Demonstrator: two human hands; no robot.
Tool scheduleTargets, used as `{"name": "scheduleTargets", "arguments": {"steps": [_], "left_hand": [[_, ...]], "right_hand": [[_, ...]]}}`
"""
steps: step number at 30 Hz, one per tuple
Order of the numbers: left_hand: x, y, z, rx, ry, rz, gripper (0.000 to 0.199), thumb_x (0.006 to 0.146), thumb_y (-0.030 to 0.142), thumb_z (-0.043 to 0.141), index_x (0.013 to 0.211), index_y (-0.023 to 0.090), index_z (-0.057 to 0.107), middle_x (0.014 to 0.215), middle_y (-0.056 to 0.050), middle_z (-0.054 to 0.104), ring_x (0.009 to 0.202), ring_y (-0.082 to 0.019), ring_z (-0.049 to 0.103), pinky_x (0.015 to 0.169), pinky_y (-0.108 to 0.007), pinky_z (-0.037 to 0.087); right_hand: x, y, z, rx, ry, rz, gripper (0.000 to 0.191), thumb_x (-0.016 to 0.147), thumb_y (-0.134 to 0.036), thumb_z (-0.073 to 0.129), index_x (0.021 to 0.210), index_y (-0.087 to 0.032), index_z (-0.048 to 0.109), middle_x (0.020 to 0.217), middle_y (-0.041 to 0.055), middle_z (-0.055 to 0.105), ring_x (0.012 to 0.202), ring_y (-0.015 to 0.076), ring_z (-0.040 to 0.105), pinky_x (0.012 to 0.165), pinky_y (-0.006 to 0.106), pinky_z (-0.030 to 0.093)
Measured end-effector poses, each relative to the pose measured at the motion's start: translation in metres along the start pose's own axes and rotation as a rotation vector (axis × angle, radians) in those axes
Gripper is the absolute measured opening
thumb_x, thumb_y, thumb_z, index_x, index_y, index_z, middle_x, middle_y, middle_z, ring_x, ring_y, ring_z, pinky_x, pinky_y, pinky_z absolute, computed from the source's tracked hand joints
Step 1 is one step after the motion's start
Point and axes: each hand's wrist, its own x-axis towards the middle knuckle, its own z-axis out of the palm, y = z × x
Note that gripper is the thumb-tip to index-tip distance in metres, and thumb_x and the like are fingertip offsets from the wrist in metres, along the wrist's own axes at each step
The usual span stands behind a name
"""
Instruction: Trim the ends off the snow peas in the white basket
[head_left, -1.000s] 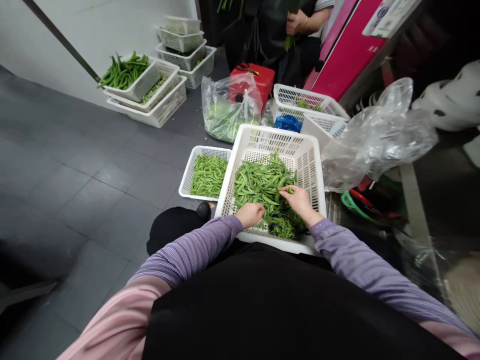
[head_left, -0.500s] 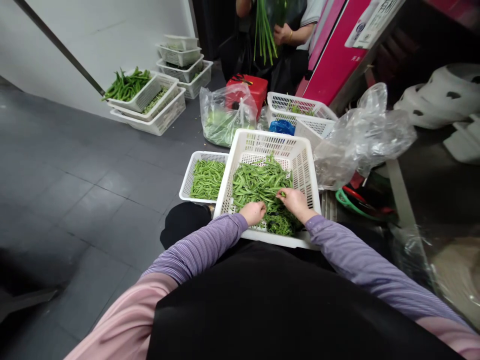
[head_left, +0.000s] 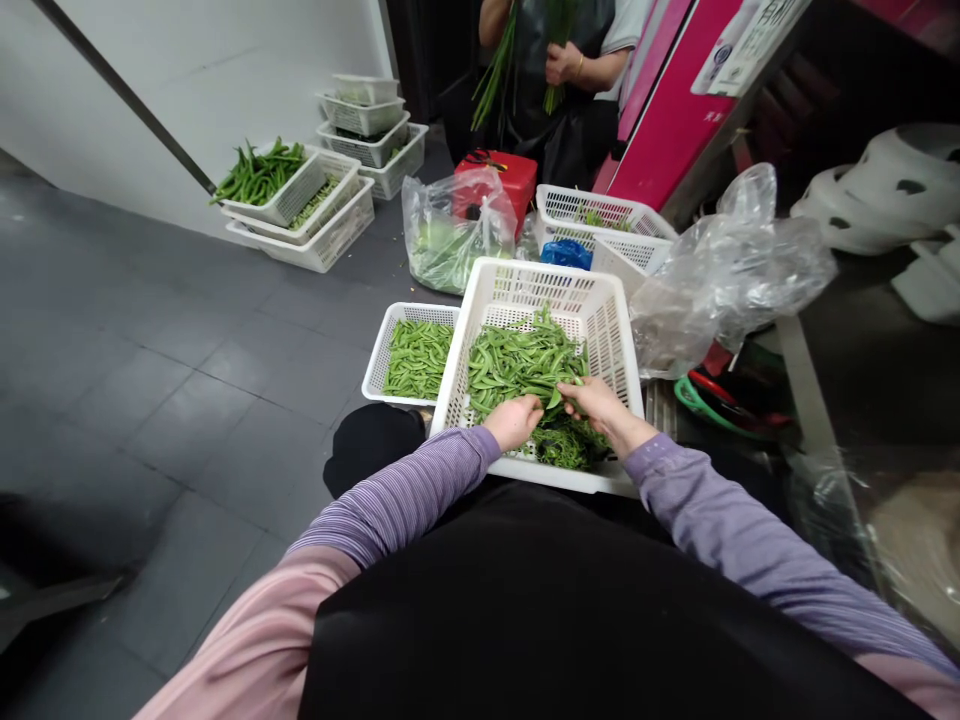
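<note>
A large white slotted plastic basket sits right in front of me, holding a heap of flat green pea pods. Darker stringy trimmings lie at its near end. My right hand pinches a green pod at the top of the near pile. My left hand is curled over the pods close to it, its fingertips hidden among them. To the left, a shallow white tray is full of similar pods.
A co-worker's hands hold long green stalks at the back. Stacked white baskets, some with green beans, stand by the wall. Nearby are a bulging plastic bag of greens, a red box, another white basket and crumpled clear plastic.
My left hand has moved up and right, nearer my right hand, which now pinches a pod. The co-worker's stalks have swung left. The view has shifted only slightly.
</note>
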Motion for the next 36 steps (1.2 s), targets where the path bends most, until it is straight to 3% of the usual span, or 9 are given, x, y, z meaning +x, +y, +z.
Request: {"name": "scheduleTargets", "arguments": {"steps": [3,9,12,16,19,23,28,33,36], "left_hand": [[-0.003,0.005,-0.003,0.059,-0.028,0.076,0.026,0.086,0.029,0.031,0.088,0.016,0.054,0.084,-0.006,0.061,0.077,-0.015,0.058,0.072,-0.026,0.044],[-0.012,0.014,-0.007,0.147,-0.052,0.121,0.025,0.084,0.026,0.032,0.081,0.014,0.054,0.078,-0.006,0.06,0.071,-0.015,0.057,0.068,-0.025,0.044],[-0.013,0.012,-0.011,0.116,-0.086,0.113,0.023,0.08,0.025,0.038,0.073,0.016,0.058,0.072,-0.004,0.061,0.067,-0.014,0.057,0.065,-0.023,0.043],[-0.008,-0.012,-0.028,0.126,-0.047,-0.18,0.028,0.08,0.026,0.036,0.075,0.017,0.062,0.07,-0.003,0.062,0.067,-0.014,0.057,0.064,-0.023,0.042],[-0.007,-0.029,-0.041,0.231,-0.011,-0.381,0.029,0.08,0.024,0.034,0.089,0.016,0.061,0.081,-0.006,0.062,0.073,-0.016,0.058,0.067,-0.025,0.043],[-0.016,-0.018,-0.037,0.313,-0.056,-0.069,0.04,0.081,0.026,0.039,0.12,0.02,0.041,0.104,-0.007,0.055,0.078,-0.014,0.058,0.067,-0.024,0.044],[-0.028,0.009,-0.023,0.411,-0.294,0.249,0.026,0.084,0.021,0.032,0.094,0.013,0.054,0.084,-0.009,0.058,0.071,-0.017,0.059,0.061,-0.026,0.045],[-0.022,0.006,-0.03,0.12,-0.453,0.293,0.022,0.078,0.025,0.04,0.069,0.014,0.056,0.067,-0.005,0.058,0.06,-0.014,0.055,0.059,-0.024,0.043],[-0.015,0.0,-0.034,-0.268,-0.441,0.137,0.023,0.078,0.02,0.034,0.065,0.013,0.053,0.053,0.001,0.049,0.047,-0.008,0.046,0.05,-0.019,0.039]], "right_hand": [[-0.009,0.003,0.007,0.112,-0.038,0.025,0.017,0.063,-0.022,0.063,0.059,-0.016,0.047,0.045,-0.0032,0.048,0.033,0.0062,0.041,0.026,0.017,0.025],[-0.015,0.013,0.021,0.032,0.026,-0.044,0.021,0.063,-0.028,0.063,0.061,-0.017,0.045,0.039,-0.006,0.044,0.032,0.0068,0.041,0.027,0.016,0.027],[-0.02,0.015,0.023,0.065,-0.1,-0.002,0.026,0.061,-0.031,0.066,0.062,-0.018,0.043,0.039,-0.0075,0.042,0.032,0.0057,0.039,0.027,0.016,0.026],[-0.031,0.014,0.01,0.199,-0.47,0.157,0.031,0.058,-0.031,0.07,0.064,-0.017,0.043,0.048,-0.0058,0.048,0.034,0.0036,0.037,0.03,0.016,0.023],[-0.039,0.014,-0.004,0.247,-0.594,0.194,0.027,0.062,-0.031,0.068,0.068,-0.015,0.046,0.061,-0.0023,0.054,0.037,0.0023,0.038,0.032,0.016,0.024],[-0.04,0.017,-0.008,0.191,-0.579,0.211,0.024,0.064,-0.03,0.066,0.07,-0.015,0.049,0.061,-0.0017,0.054,0.037,0.0032,0.038,0.032,0.017,0.022],[-0.036,0.017,-0.004,-0.011,-0.671,0.175,0.023,0.068,-0.036,0.059,0.069,-0.015,0.05,0.055,-0.0038,0.05,0.035,0.0039,0.037,0.032,0.018,0.022],[-0.043,0.006,-0.003,-0.497,-0.8,-0.057,0.029,0.065,-0.042,0.062,0.076,-0.015,0.058,0.057,-0.0042,0.052,0.045,0.0058,0.041,0.042,0.019,0.031],[-0.045,0.003,0.006,-0.484,-0.708,-0.268,0.028,0.068,-0.042,0.06,0.078,-0.016,0.059,0.057,-0.0043,0.053,0.049,0.0076,0.044,0.049,0.02,0.035]]}}
